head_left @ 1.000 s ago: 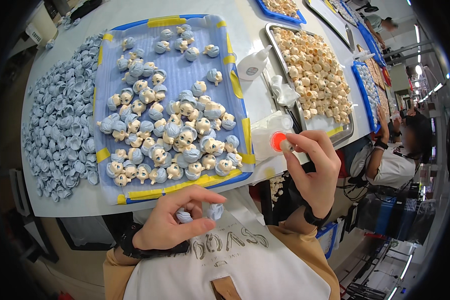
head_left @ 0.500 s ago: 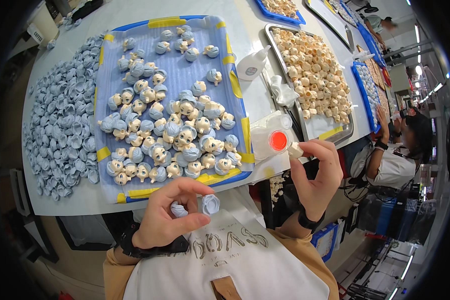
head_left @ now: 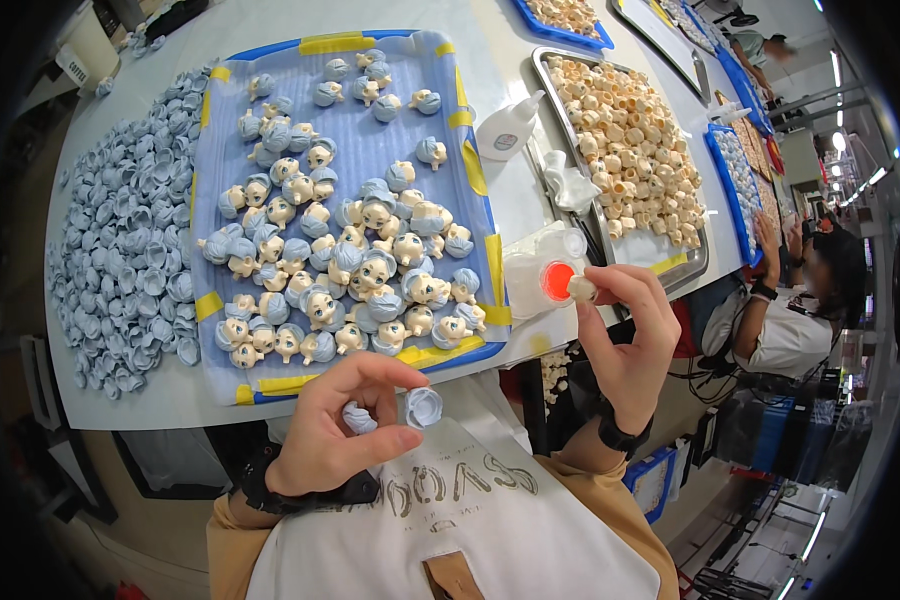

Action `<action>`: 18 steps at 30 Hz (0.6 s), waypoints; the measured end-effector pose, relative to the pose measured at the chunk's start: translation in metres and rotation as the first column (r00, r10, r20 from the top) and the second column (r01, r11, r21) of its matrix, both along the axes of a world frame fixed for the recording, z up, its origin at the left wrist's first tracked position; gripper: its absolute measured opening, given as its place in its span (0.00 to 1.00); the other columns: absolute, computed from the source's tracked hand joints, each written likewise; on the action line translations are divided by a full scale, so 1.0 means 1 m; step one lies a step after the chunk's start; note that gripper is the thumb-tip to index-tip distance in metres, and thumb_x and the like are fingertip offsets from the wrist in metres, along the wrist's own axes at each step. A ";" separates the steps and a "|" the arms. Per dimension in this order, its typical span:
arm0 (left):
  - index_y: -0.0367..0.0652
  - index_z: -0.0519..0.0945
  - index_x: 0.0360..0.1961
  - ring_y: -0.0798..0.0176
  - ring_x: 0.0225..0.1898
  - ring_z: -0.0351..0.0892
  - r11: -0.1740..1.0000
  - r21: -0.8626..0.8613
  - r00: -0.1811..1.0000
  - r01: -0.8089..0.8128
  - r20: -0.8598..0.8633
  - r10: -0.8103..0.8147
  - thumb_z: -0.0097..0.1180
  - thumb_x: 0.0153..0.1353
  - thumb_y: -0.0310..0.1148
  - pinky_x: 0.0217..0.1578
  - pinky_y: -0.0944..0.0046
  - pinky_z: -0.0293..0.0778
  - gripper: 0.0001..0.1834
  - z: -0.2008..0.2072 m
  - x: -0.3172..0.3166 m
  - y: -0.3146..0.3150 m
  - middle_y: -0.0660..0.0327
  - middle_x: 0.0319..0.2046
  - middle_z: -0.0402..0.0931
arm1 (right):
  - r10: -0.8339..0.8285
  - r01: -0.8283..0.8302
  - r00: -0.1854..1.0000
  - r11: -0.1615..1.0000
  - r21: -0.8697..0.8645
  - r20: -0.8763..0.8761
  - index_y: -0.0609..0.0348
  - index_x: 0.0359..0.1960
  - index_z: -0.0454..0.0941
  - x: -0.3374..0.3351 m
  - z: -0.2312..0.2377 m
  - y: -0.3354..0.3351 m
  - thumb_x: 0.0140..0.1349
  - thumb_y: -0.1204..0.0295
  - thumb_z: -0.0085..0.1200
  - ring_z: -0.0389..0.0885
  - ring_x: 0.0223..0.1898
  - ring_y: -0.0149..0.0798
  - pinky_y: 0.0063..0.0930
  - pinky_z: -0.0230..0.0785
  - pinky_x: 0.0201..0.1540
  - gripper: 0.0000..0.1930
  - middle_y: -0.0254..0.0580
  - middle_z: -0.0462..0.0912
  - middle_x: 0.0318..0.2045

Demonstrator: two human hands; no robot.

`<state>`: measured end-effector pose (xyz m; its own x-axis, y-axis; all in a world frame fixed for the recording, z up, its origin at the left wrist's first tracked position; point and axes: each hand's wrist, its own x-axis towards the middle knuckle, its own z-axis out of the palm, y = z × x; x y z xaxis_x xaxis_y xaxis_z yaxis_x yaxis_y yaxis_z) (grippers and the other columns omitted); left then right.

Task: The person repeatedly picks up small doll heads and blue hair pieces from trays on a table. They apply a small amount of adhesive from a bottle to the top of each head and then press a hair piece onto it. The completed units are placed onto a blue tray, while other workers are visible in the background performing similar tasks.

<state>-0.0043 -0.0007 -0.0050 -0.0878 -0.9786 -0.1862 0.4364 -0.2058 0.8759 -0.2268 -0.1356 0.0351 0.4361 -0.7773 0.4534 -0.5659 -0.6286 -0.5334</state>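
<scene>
Over my lap, my left hand [head_left: 330, 430] pinches a light blue doll hair cap [head_left: 424, 407] between thumb and forefinger, its hollow side showing. A second blue hair piece [head_left: 359, 418] is tucked in its curled fingers. To the right, my right hand [head_left: 632, 340] grips a small cream doll head piece [head_left: 581, 289] by thumb and fingertips. That piece is close beside a small clear container with a bright red round patch [head_left: 556, 281]; whether they touch I cannot tell. Ahead, a blue cloth-lined tray [head_left: 270, 60] with yellow tape bears many doll heads with blue hair.
A large heap of blue hair caps [head_left: 130, 240] covers the table's left side. At the right are a metal tray [head_left: 692, 262] of cream head pieces, a white squeeze bottle [head_left: 505, 130] and crumpled white tissue [head_left: 568, 182]. Another person [head_left: 795, 310] sits farther right.
My right hand has moved slightly left and up, bringing the cream head piece closer to the red patch and turning it. The left hand stays nearly still.
</scene>
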 end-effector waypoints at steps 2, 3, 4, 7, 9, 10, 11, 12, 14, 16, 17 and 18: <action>0.37 0.72 0.44 0.81 0.21 0.66 1.000 -0.001 1.000 0.000 -0.004 0.000 0.63 0.48 0.24 0.21 0.79 0.57 0.21 0.000 0.000 0.000 0.69 0.20 0.70 | 0.000 0.000 1.000 1.000 0.009 -0.006 0.62 0.36 0.78 0.001 0.001 0.000 0.43 0.84 0.58 0.76 0.27 0.32 0.22 0.69 0.30 0.15 0.41 0.76 0.30; 0.37 0.72 0.44 0.81 0.21 0.66 1.000 -0.001 1.000 0.000 -0.007 0.000 0.63 0.48 0.24 0.21 0.79 0.57 0.21 0.000 0.000 0.000 0.69 0.21 0.70 | 0.014 -0.014 1.000 1.000 0.004 -0.015 0.62 0.36 0.78 0.001 0.002 0.000 0.43 0.85 0.58 0.76 0.27 0.33 0.22 0.69 0.30 0.15 0.41 0.76 0.31; 0.37 0.72 0.44 0.81 0.21 0.66 1.000 -0.003 1.000 0.000 -0.010 0.000 0.63 0.48 0.24 0.21 0.79 0.57 0.21 0.000 0.000 0.000 0.69 0.21 0.70 | 0.027 -0.027 0.999 1.000 0.000 -0.024 0.62 0.37 0.78 0.002 0.002 -0.001 0.43 0.85 0.58 0.76 0.27 0.33 0.23 0.69 0.30 0.15 0.41 0.76 0.31; 0.37 0.72 0.44 0.81 0.21 0.66 1.000 -0.006 1.000 0.003 0.005 -0.003 0.63 0.48 0.24 0.21 0.79 0.57 0.20 -0.001 0.000 -0.001 0.69 0.21 0.71 | 0.051 -0.051 0.997 0.999 -0.008 -0.052 0.61 0.38 0.79 0.001 0.002 -0.002 0.44 0.85 0.57 0.75 0.28 0.35 0.24 0.69 0.30 0.16 0.42 0.75 0.31; 0.37 0.72 0.44 0.81 0.21 0.66 1.000 -0.011 1.000 -0.001 0.013 0.001 0.63 0.48 0.24 0.21 0.79 0.57 0.21 -0.001 0.000 0.000 0.69 0.21 0.70 | 0.064 -0.065 0.995 0.998 -0.017 -0.070 0.60 0.39 0.79 0.002 0.003 -0.003 0.44 0.85 0.57 0.75 0.29 0.36 0.24 0.69 0.31 0.17 0.42 0.74 0.31; 0.37 0.72 0.44 0.81 0.21 0.66 1.000 -0.014 1.000 -0.001 0.016 0.001 0.63 0.48 0.24 0.21 0.79 0.57 0.21 -0.001 0.000 0.000 0.69 0.21 0.70 | 0.070 -0.072 0.994 0.997 -0.025 -0.081 0.60 0.39 0.79 0.002 0.004 -0.003 0.44 0.85 0.57 0.75 0.29 0.36 0.24 0.69 0.31 0.17 0.42 0.74 0.32; 0.37 0.72 0.44 0.81 0.21 0.66 1.000 -0.011 1.000 -0.001 0.012 0.001 0.63 0.48 0.24 0.21 0.79 0.57 0.21 0.000 0.000 -0.001 0.69 0.21 0.70 | 0.075 -0.078 0.993 0.996 -0.032 -0.091 0.60 0.40 0.79 0.002 0.004 -0.004 0.44 0.85 0.57 0.75 0.29 0.36 0.25 0.69 0.32 0.18 0.42 0.74 0.32; 0.37 0.72 0.44 0.81 0.21 0.66 1.000 -0.007 1.000 0.000 0.008 0.000 0.63 0.48 0.24 0.21 0.79 0.57 0.21 0.000 0.000 -0.001 0.69 0.21 0.70 | 0.080 -0.083 0.992 0.996 -0.029 -0.098 0.59 0.40 0.79 0.002 0.004 -0.004 0.44 0.85 0.56 0.75 0.29 0.37 0.25 0.69 0.32 0.18 0.42 0.74 0.32; 0.37 0.72 0.44 0.81 0.21 0.66 1.000 -0.005 1.000 -0.003 0.006 0.003 0.63 0.48 0.24 0.22 0.79 0.58 0.21 0.001 0.000 -0.001 0.69 0.20 0.70 | 0.088 -0.091 0.990 0.996 -0.024 -0.112 0.59 0.41 0.79 0.002 0.004 -0.004 0.44 0.85 0.56 0.75 0.30 0.37 0.25 0.69 0.32 0.19 0.42 0.74 0.32; 0.37 0.72 0.44 0.81 0.21 0.66 1.000 -0.006 1.000 -0.010 0.009 0.010 0.63 0.48 0.24 0.22 0.79 0.58 0.21 0.000 0.000 -0.002 0.69 0.20 0.69 | 0.089 -0.093 0.989 0.995 -0.022 -0.117 0.59 0.41 0.79 0.003 0.005 -0.004 0.44 0.85 0.56 0.75 0.30 0.37 0.25 0.69 0.32 0.19 0.42 0.74 0.32; 0.37 0.72 0.44 0.80 0.21 0.66 1.000 -0.004 1.000 -0.007 0.010 0.007 0.62 0.48 0.24 0.22 0.79 0.58 0.21 0.000 0.000 -0.002 0.69 0.20 0.69 | 0.090 -0.093 0.989 0.995 -0.021 -0.119 0.59 0.41 0.79 0.003 0.005 -0.005 0.44 0.85 0.56 0.75 0.30 0.37 0.26 0.69 0.32 0.19 0.42 0.74 0.32; 0.37 0.72 0.44 0.80 0.21 0.66 1.000 -0.001 1.000 -0.005 0.010 0.005 0.62 0.48 0.24 0.22 0.79 0.58 0.20 0.000 0.001 -0.002 0.69 0.20 0.69 | 0.092 -0.096 0.988 0.995 -0.021 -0.122 0.59 0.41 0.79 0.003 0.005 -0.005 0.44 0.85 0.56 0.75 0.30 0.37 0.26 0.69 0.32 0.19 0.42 0.74 0.32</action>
